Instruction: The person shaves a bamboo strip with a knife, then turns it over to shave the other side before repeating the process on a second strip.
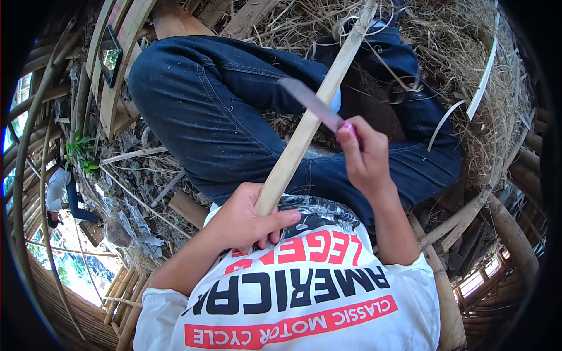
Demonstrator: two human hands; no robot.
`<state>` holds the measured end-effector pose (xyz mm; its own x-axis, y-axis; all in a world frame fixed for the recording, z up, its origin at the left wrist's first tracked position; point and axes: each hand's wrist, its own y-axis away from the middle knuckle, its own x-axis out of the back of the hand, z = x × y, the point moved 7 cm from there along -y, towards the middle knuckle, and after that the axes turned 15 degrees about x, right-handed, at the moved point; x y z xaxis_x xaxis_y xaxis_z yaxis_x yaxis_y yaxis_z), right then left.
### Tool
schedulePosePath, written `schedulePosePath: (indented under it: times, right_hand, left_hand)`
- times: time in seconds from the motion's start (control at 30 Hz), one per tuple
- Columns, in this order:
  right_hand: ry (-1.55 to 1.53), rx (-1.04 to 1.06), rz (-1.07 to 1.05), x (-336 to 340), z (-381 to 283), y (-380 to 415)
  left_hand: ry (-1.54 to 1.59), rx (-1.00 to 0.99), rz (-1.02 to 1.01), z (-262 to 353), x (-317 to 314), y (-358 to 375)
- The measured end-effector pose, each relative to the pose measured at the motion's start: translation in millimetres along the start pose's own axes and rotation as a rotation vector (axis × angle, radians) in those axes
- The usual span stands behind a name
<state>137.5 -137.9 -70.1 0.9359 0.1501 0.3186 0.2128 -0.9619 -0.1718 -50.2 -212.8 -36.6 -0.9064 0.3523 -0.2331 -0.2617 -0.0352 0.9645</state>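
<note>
My left hand [249, 216] is closed around the near end of a long, pale bamboo strip [293, 149], close against the shirt. The strip slants up and away across my lap, its far end near my foot. In my right hand [366, 149] is a knife [313, 105], gripped by its handle with the thumb along the top. The blade lies across the strip around its middle and points up to the left, slightly blurred. The handle is mostly hidden in the fist.
Dry shavings [451, 52] heap up at the upper right, with thin curled peelings among them. A phone [110, 55] rests on wide bamboo slats [117, 96] at the upper left. Another person [67, 196] is bent over at the far left. Bamboo poles [512, 234] stand at the right.
</note>
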Motion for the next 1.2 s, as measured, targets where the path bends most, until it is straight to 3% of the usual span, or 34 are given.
schedulePosePath:
  times: [0.07,0.13,0.23,0.27,0.4,0.53,0.67,0.87,0.93,1.03,1.13,1.2]
  right_hand:
    - [0.013,-0.074,0.020,6,3,-6]
    - [0.006,-0.231,0.100,13,17,-7]
    - [0.097,-0.058,0.066,1,-8,-3]
    - [0.053,-0.076,-0.034,-1,-8,-2]
    - [0.000,-0.289,0.023,13,23,-10]
    - [-0.070,-0.204,-0.149,-8,-3,-4]
    - [-0.086,-0.330,0.001,10,27,-18]
    - [-0.036,-0.296,-0.066,11,25,-14]
    - [-0.072,-0.291,-0.007,7,16,-17]
    - [-0.034,-0.259,-0.133,2,11,-12]
    - [-0.075,-0.347,-0.043,9,25,-17]
    - [-0.113,-0.344,-0.115,-3,11,-4]
  left_hand:
    - [-0.016,0.038,-0.035,-4,2,-4]
    - [0.077,-0.058,-0.153,-5,0,-8]
    - [0.066,-0.061,-0.180,-3,0,-8]
    - [0.065,-0.062,-0.181,-3,0,-9]
    - [0.100,-0.011,-0.190,-3,-5,-12]
    - [0.083,-0.011,-0.120,-6,-1,-10]
    - [0.151,-0.001,-0.152,-4,-4,-13]
    - [0.153,0.056,-0.194,-13,-3,-12]
    - [0.228,-0.029,-0.212,-7,-4,-16]
    - [0.155,0.017,-0.138,-14,-1,-8]
    - [0.163,0.009,-0.133,-10,-1,-13]
    - [0.157,0.037,-0.152,-14,0,-13]
